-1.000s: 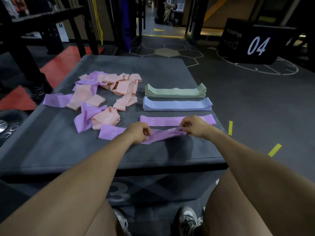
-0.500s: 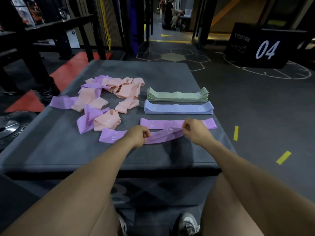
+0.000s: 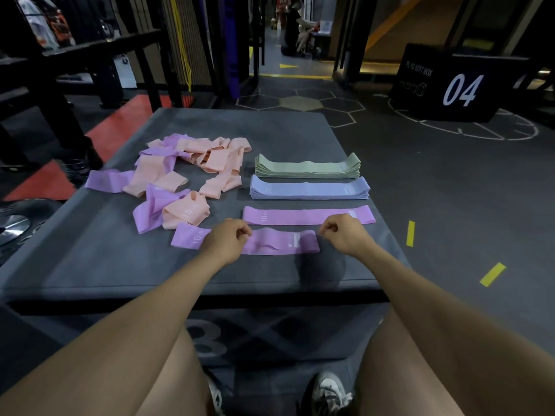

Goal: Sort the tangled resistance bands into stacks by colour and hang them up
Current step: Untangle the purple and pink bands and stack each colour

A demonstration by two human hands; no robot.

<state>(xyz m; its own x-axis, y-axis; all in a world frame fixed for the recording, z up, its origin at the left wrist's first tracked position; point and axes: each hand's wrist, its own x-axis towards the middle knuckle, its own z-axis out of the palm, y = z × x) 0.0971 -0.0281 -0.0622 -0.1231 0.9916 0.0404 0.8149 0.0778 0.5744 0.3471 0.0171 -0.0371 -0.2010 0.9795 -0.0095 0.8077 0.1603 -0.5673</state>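
A purple band [image 3: 279, 243] lies flat near the front edge of the grey padded box [image 3: 90, 259]. My left hand [image 3: 226, 241] sits on its left part, fingers curled and pinching it. Just past the band's right end, my right hand [image 3: 344, 234] has its fingers curled and holds nothing. Behind lie a single flat purple band [image 3: 309, 215], a blue stack [image 3: 309, 189] and a green stack [image 3: 307, 168]. A tangle of peach and purple bands [image 3: 180, 172] covers the box's left half.
The box's front edge runs just under my forearms, with my knees and shoes below it. A black plyo box marked 04 [image 3: 450, 88] stands at the far right on the floor. Dark racks [image 3: 75, 70] and a weight plate [image 3: 12, 229] are at the left.
The purple band, twisted and stretched between both hands earlier, now lies flat on the box. My right hand has let go of its right end.
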